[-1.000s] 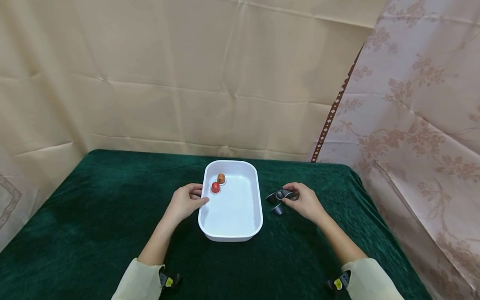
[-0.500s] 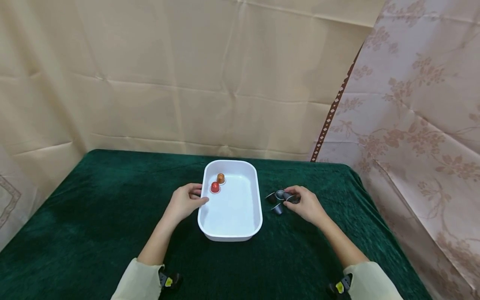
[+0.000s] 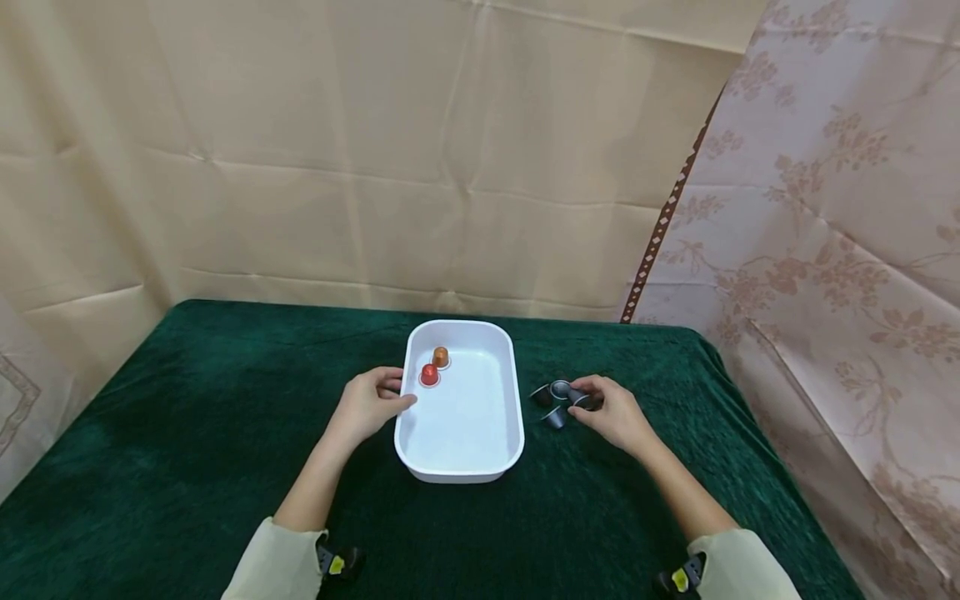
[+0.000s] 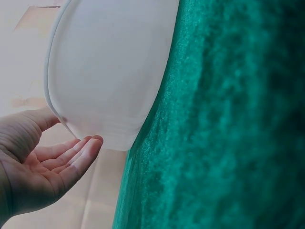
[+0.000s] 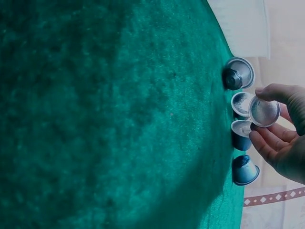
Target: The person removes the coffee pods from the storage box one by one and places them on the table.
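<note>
The rear is covered by a creased beige fabric backdrop. At the right it is met by a pale pink drape printed with tan flowers and edged by a brown, diamond-patterned band. Below, a dark green velvet tablecloth with rounded rear corners is spread.

A small dark cup-shaped capsule with a round silver lid is pinched sideways, seemingly lifted, right of a smooth white rounded-rectangular tray standing level
</note>
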`<state>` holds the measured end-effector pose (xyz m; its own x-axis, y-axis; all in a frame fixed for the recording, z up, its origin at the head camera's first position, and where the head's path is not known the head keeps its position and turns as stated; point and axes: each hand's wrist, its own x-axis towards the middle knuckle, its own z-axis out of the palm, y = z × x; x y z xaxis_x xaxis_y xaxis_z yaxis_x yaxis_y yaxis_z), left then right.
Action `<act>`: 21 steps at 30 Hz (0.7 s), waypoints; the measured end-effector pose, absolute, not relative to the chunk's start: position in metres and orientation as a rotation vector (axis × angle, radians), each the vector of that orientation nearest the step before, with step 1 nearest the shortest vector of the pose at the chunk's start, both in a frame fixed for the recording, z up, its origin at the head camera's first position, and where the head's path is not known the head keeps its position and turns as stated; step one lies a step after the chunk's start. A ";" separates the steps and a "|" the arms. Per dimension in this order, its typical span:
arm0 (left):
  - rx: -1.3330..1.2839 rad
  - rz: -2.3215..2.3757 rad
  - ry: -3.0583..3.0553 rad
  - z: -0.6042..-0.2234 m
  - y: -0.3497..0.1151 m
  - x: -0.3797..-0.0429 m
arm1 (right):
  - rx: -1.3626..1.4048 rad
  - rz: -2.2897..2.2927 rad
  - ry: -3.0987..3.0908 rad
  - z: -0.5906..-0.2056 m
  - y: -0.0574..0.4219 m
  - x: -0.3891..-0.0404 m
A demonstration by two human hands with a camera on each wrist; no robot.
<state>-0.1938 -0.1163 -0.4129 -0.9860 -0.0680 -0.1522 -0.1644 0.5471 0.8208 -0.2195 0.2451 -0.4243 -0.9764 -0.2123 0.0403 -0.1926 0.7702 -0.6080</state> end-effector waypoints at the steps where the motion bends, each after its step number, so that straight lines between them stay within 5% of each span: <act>1: -0.201 1.434 2.672 -0.413 -0.116 -0.194 | -0.332 -1.000 2.925 -0.425 0.245 -0.220; 21: -0.204 1.444 2.670 -0.415 -0.117 -0.195 | -0.319 -0.984 2.883 -0.432 0.245 -0.218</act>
<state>-0.1948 -0.1175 -0.4148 -0.9861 -0.0699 -0.1506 -0.1643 0.5414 0.8246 -0.2177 0.2454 -0.4323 -0.9753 -0.2207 -0.0071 -0.1703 0.7724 -0.6119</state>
